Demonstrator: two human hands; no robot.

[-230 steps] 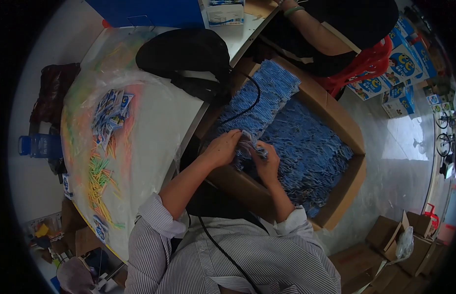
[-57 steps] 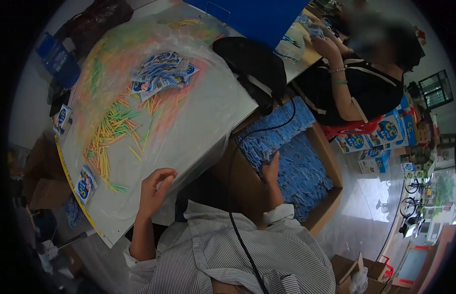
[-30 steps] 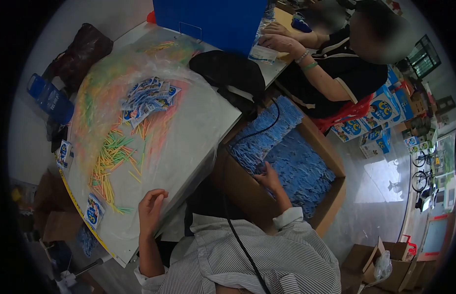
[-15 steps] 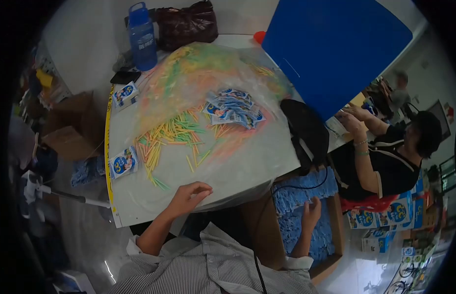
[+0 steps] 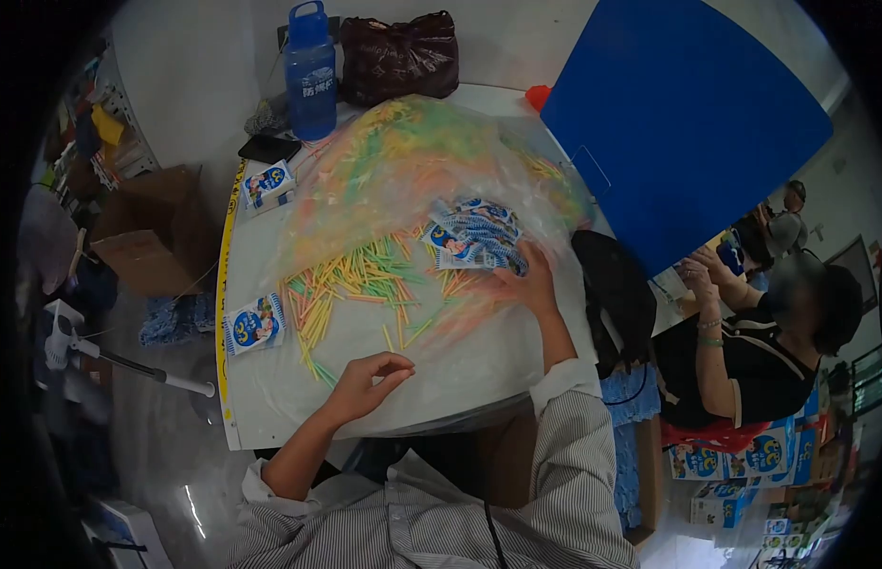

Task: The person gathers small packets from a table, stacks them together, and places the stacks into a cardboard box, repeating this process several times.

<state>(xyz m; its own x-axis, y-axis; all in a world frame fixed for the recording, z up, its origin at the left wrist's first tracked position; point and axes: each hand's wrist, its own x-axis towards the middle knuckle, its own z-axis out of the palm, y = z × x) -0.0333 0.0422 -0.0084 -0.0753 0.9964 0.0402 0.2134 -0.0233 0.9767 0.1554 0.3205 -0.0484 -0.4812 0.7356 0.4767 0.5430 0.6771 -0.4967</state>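
Note:
My right hand [image 5: 536, 284] is at the right end of a pile of small blue-and-white printed packets [image 5: 469, 228], thumb and fingers apart at its edge. The packets lie on a clear plastic bag [image 5: 403, 161] full of thin coloured sticks. Loose yellow, green and pink sticks [image 5: 351, 284] spill out over the table [image 5: 365, 427]. Close to the table's front edge, my left hand [image 5: 370, 384] hovers with loosely curled fingers, the thumb a little apart and nothing visible between them.
One packet [image 5: 254, 324] and another packet [image 5: 267, 186] lie along the left edge. Behind are a phone [image 5: 269, 149], blue bottle [image 5: 310, 81] and dark bag [image 5: 400, 62]. A blue panel [image 5: 688, 123] and black bag [image 5: 612, 294] stand right, beside a co-worker [image 5: 744, 341]. An open box [image 5: 650, 474] holds blue packets.
My right hand has moved from over the box of blue packets up to the packet pile on the table. My left hand has stayed in nearly the same place. The view has shifted slightly.

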